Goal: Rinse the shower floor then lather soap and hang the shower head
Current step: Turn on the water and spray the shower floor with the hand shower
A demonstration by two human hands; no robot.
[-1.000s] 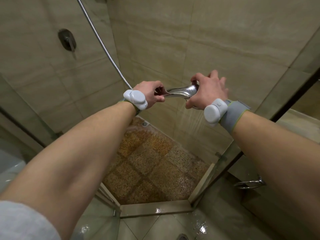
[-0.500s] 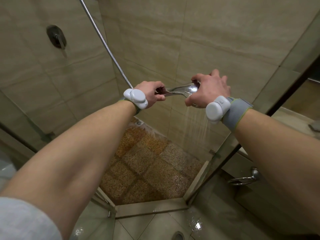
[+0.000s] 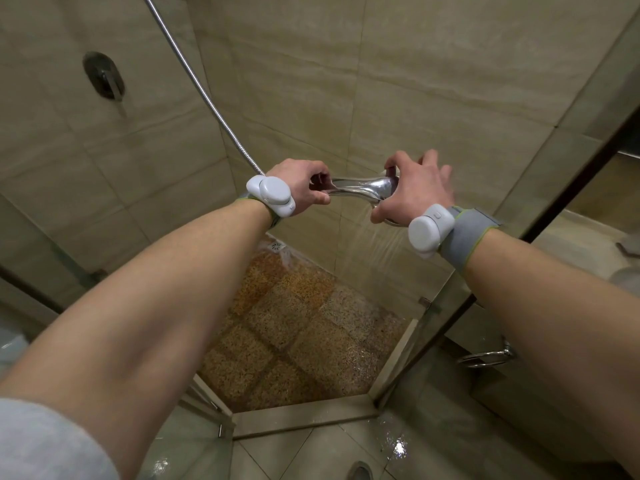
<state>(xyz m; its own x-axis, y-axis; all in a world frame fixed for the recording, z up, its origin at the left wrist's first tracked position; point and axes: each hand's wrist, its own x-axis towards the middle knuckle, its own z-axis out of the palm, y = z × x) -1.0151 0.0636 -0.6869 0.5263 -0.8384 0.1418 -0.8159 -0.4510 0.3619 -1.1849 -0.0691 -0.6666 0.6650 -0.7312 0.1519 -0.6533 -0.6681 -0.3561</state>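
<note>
Beige-tiled shower stall, speckled shower floor [image 3: 294, 341] looking wet below.
Left hand [image 3: 304, 188] is gripping the shower head [image 3: 367, 187] by its handle above the floor, right hand [image 3: 415, 188] is curling round the spraying end.

Bathroom shower stall, tiled walls [image 3: 433, 81], floor drain [image 3: 276, 246], glass door [image 3: 450, 306]

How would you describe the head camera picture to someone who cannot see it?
Two bare hands hold a chrome shower head: the left hand grips its handle, the right hand its spray end, and water sprays down toward the wet brown floor. A metal hose runs up past beige wall tiles.
</note>
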